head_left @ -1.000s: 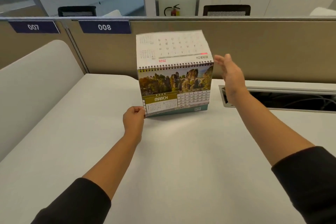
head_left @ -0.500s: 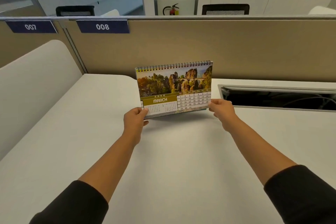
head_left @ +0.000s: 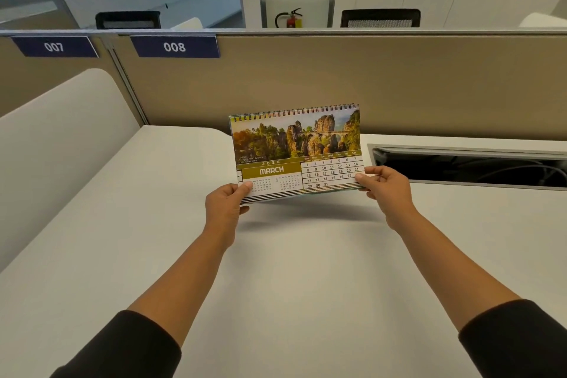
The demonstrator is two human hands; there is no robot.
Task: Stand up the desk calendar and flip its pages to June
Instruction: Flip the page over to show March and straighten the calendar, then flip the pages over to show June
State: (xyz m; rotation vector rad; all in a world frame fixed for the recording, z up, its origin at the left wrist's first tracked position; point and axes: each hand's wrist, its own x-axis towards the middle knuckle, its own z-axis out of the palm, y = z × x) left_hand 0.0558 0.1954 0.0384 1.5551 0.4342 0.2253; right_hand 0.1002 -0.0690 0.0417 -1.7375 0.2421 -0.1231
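The desk calendar (head_left: 296, 144) is spiral-bound at the top and shows the MARCH page with a photo of rocks and a stone bridge. It is upright and tilted back, its lower edge lifted slightly above the white desk (head_left: 291, 270). My left hand (head_left: 225, 207) pinches the bottom left corner, thumb on the page front. My right hand (head_left: 386, 190) pinches the bottom right corner, thumb over the date grid. The calendar's back and its stand are hidden.
A beige partition (head_left: 399, 83) with labels 007 and 008 runs behind the desk. An open cable tray slot (head_left: 469, 167) lies in the desk to the right. A curved white side panel (head_left: 55, 144) borders the left.
One second ago a page stood flipped up above the spiral and my right hand was open beside it. That page has gone over the back, and my right hand now grips the bottom right corner.
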